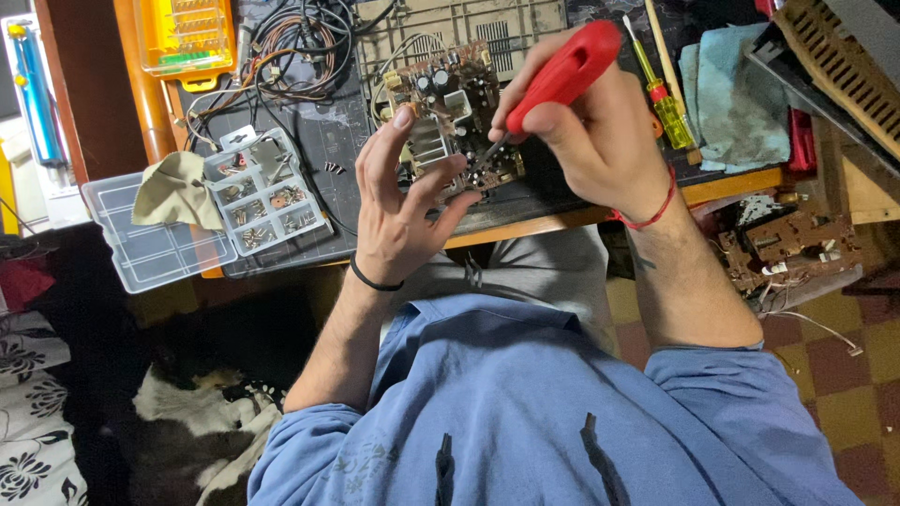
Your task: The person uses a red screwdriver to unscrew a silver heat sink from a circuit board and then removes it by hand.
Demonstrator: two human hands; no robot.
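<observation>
Screwdriver (561, 73) tip on circuit board (450, 103) edge

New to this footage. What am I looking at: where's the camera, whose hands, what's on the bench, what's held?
There is one picture, taken by a camera worn on the person's head, looking down over their blue sweatshirt at the bench. No machine is involved; both hands are bare.

The right hand grips a red-handled screwdriver, its tip down on a brown circuit board. The left hand steadies the board's near edge with spread fingers.

Also on the bench: a clear parts box of small hardware with a beige cloth beside it, a tangle of wires, a yellow screwdriver and a blue rag. Another board lies lower right.
</observation>
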